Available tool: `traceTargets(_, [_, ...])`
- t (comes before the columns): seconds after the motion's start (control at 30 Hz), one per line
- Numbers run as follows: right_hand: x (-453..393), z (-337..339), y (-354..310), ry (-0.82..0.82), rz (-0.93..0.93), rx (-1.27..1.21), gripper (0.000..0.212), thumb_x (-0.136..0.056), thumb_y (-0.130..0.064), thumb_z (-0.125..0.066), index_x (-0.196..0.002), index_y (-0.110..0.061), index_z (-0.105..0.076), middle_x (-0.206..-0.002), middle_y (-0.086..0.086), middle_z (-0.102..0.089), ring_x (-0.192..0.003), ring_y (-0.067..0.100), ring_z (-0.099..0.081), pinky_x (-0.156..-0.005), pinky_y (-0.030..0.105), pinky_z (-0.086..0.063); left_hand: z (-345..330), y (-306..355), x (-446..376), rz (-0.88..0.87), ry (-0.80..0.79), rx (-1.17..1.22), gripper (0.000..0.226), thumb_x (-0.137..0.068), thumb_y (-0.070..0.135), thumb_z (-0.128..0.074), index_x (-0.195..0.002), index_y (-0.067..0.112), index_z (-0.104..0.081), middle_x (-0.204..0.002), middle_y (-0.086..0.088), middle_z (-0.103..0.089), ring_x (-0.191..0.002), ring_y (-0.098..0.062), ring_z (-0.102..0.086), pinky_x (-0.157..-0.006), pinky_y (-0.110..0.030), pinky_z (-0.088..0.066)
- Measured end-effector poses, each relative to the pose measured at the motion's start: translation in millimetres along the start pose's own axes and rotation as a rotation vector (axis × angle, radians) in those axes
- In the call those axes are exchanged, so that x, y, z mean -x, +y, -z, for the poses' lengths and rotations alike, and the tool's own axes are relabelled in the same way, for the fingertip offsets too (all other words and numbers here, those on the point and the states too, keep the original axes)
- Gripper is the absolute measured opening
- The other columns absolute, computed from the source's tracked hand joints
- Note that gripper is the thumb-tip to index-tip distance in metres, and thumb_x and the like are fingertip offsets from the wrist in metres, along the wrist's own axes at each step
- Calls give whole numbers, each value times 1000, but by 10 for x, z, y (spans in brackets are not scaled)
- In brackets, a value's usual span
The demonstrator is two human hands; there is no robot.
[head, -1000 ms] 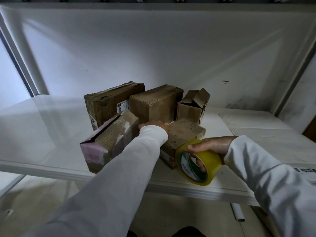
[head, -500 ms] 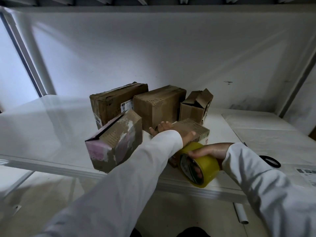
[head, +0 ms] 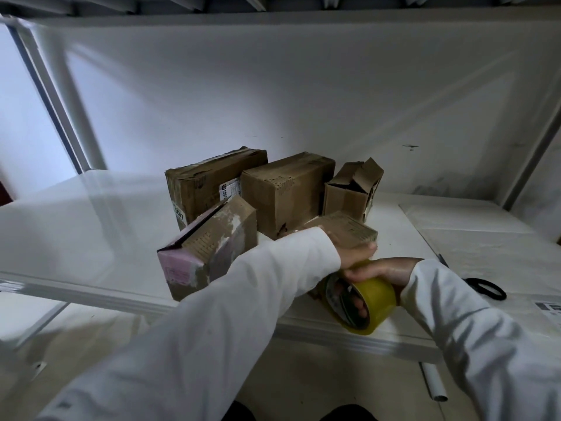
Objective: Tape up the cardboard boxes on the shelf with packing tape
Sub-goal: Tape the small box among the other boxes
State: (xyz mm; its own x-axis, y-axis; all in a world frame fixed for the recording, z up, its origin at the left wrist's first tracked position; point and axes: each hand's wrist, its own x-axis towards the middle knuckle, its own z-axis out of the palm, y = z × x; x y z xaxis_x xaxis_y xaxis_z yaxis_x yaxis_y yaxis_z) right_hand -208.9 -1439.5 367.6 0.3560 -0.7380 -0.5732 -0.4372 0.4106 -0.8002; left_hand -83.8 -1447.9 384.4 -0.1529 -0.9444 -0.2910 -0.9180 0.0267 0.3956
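Several cardboard boxes stand grouped on a white shelf (head: 91, 238). A small flat box (head: 349, 229) lies at the front right of the group, and my left hand (head: 356, 253) rests on its near top edge, mostly hidden by my sleeve. Just below it, my right hand (head: 382, 270) grips a yellow roll of packing tape (head: 370, 302), fingers through its core, held against the box's front. A pink-ended box (head: 209, 247) leans at the front left. Behind stand two large boxes (head: 212, 180) (head: 288, 189) and a small box with open flaps (head: 352, 186).
Black scissors (head: 485, 288) lie on the shelf to the right, near a sheet with a printed label (head: 549, 308). A white shelf post (head: 69, 107) rises at the back left. A white tube (head: 434, 381) lies on the floor below.
My left hand slid rightward along the small flat box to its near right corner. The tape roll in my right hand moved in closer beneath it.
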Motion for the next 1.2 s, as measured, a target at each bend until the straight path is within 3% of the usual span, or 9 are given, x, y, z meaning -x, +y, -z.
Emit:
traceTargets(0.1, [-8, -1, 8, 5, 12, -8, 63, -53, -23, -82, -110, -12, -58, -80, 9, -70, -78, 25, -64, -70, 35, -52, 94, -45, -15, -21, -64, 32, 81, -93, 63, -32, -152, 13, -9, -159, -8, -10, -146, -29, -7, -116, -38, -8])
traceTargets(0.2, [-21, -10, 32, -43, 18, -48, 88, -16, -30, -94, -96, -10, -65, -85, 15, -73, -70, 25, -67, -62, 32, -58, 160, -240, -205, 92, -38, -117, 120, -66, 89, -40, -152, 16, 0, -159, -11, -1, -146, -36, -3, -117, -50, -8])
traceTargets(0.3, [-45, -1, 73, -82, 55, -90, 100, 5, -41, -91, -86, -9, -66, -103, 16, -64, -73, 26, -65, -58, 29, -58, 125, -305, -274, 137, -50, -105, 113, -78, 78, -42, -150, 13, 15, -157, -14, 19, -145, -35, 13, -118, -50, 0])
traceTargets(0.5, [64, 78, -140, -191, 188, 65, 36, -54, -37, -81, -73, -8, -71, -64, 9, -67, -57, 18, -65, -65, 31, -55, 168, -500, -285, 55, -49, -9, 96, -86, 72, -31, -151, 15, 10, -158, -9, 15, -147, -28, 9, -119, -44, 2])
traceTargets(0.63, [182, 218, -503, -218, 405, -47, 76, -25, -40, -95, -83, 1, -68, -75, 14, -69, -66, 21, -68, -60, 27, -56, 202, -636, -393, 61, 62, 399, 74, -95, 62, -18, -153, 15, -12, -160, -10, -6, -147, -26, -7, -119, -40, -6])
traceTargets(0.73, [123, 168, -710, -170, 531, -189, 49, -33, -35, -94, -67, -7, -73, -67, 9, -67, -60, 18, -66, -56, 25, -55, 131, -837, -336, 85, 207, 690, 75, -92, 67, -24, -140, 13, -46, -147, -14, -40, -135, -32, -36, -114, -43, -24])
traceTargets(0.97, [-213, -27, -885, 146, 495, -191, 27, -90, -29, -55, -75, -6, -59, -49, 0, -58, -39, 9, -53, -43, 18, -47, -246, -1040, -314, -443, 454, -281, 104, -55, 68, -75, -136, 12, -41, -134, -6, -44, -125, -25, -36, -115, -42, -15])
traceTargets(1.03, [-212, -4, -872, 179, 498, -232, 25, -91, -29, -53, -78, -8, -59, -48, -1, -57, -37, 8, -51, -41, 17, -45, -292, -1027, -373, -403, 524, -304, 109, -54, 64, -79, -140, 13, -33, -140, -4, -38, -131, -24, -31, -116, -41, -7])
traceTargets(1.2, [-186, 4, -886, 185, 566, -348, 22, -92, -29, -51, -81, -13, -60, -47, -2, -56, -37, 8, -50, -41, 16, -45, -406, -1080, -531, -374, 719, -140, 96, -53, 59, -82, -128, 8, -49, -124, -9, -56, -115, -31, -55, -102, -45, -41])
